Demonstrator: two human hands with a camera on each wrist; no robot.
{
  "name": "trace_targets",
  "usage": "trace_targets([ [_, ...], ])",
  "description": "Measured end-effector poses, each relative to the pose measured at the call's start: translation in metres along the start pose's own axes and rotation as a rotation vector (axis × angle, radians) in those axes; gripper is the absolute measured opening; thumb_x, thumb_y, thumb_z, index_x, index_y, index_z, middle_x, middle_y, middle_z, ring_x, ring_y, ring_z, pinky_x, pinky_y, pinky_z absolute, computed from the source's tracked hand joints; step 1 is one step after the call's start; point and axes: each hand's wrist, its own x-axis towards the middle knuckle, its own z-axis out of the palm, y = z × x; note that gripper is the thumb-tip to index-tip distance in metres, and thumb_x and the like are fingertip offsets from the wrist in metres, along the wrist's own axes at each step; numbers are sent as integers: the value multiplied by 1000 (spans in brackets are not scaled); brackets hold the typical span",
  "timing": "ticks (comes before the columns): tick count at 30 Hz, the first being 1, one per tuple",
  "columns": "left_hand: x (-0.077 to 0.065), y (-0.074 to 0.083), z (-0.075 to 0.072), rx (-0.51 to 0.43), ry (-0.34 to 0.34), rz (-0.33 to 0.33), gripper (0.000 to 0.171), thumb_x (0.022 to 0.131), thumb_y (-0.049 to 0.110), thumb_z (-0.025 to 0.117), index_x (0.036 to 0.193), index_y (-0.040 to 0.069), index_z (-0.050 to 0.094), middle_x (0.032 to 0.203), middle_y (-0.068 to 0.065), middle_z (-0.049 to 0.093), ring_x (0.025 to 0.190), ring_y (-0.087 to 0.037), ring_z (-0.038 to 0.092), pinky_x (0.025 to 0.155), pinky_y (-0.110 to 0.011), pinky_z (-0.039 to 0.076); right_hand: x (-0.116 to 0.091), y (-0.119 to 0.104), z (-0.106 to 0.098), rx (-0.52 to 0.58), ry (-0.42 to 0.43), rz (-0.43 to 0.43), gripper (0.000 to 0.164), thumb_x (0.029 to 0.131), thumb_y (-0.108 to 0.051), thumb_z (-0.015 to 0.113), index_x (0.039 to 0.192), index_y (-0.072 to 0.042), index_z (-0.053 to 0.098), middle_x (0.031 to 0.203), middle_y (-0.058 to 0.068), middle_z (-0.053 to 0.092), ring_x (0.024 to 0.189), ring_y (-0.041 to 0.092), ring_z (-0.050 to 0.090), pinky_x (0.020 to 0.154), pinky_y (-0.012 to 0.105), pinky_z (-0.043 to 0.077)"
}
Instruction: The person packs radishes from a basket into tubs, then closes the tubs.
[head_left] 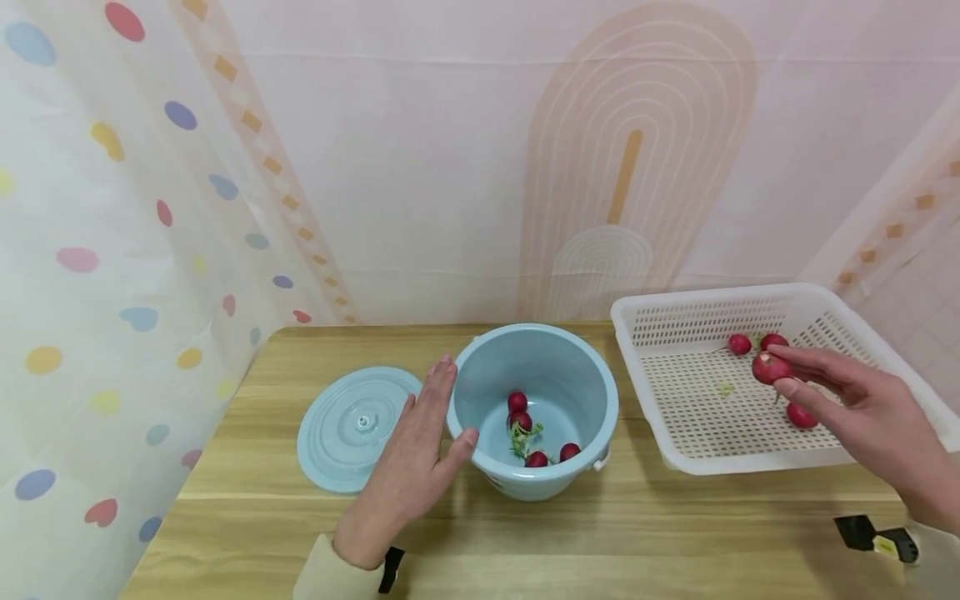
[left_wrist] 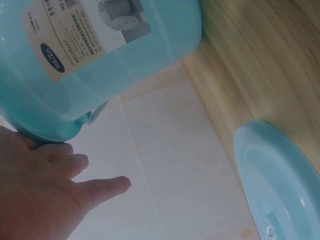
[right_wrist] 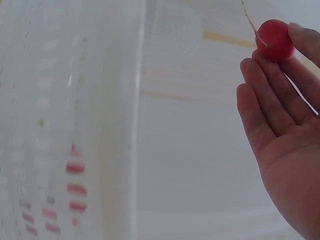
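My right hand [head_left: 862,408] pinches a red radish [head_left: 771,367] between thumb and fingers above the white plastic basket [head_left: 654,408]. The right wrist view shows that same radish [right_wrist: 275,41] with its thin root trailing from it. Several more radishes, among them one near the front [head_left: 802,415], lie in the basket. With fingers straight, my left hand [head_left: 416,458] touches the rim of the light blue bucket [head_left: 536,483] at its left side. Inside the bucket are several radishes [head_left: 517,402], some with green leaves.
Left of the bucket a round blue lid [head_left: 352,425] lies flat on the wooden table [head_left: 525,550]. A label [left_wrist: 75,40] is stuck on the bucket's outer wall. Behind the table hangs a patterned cloth [head_left: 420,167].
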Motion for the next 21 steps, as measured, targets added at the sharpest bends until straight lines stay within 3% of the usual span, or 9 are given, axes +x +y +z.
trace_targets([
  [4, 0, 1, 0, -3, -8, -7, 77, 106, 46, 48, 166, 7, 20, 173, -4, 15, 158, -27, 17, 119, -67, 25, 1, -13, 9, 58, 38, -80, 39, 91, 15, 67, 129, 4, 69, 118, -19, 69, 108, -8, 63, 90, 4, 46],
  [9, 1, 1, 0, -2, -4, -8, 76, 105, 43, 50, 165, 7, 21, 173, -5, 16, 158, -27, 17, 118, -67, 25, 3, -28, 20, 129, 59, -142, 39, 88, 22, 65, 125, 11, 67, 115, -12, 72, 103, -1, 68, 84, 9, 52],
  [15, 1, 1, 0, -4, 0, -5, 76, 105, 43, 50, 165, 6, 21, 173, -5, 16, 158, -27, 17, 118, -68, 26, 3, -40, 32, 382, 18, -158, 37, 90, 24, 62, 126, 16, 64, 124, -1, 73, 107, 5, 70, 82, 15, 56],
  [21, 0, 0, 0, -10, 4, 1, 76, 106, 46, 47, 165, 6, 21, 173, -5, 15, 158, -28, 17, 118, -68, 25, 3, -50, 49, 361, 49, -215, 38, 86, 23, 67, 123, 14, 67, 117, -2, 76, 107, 5, 71, 89, 15, 54],
])
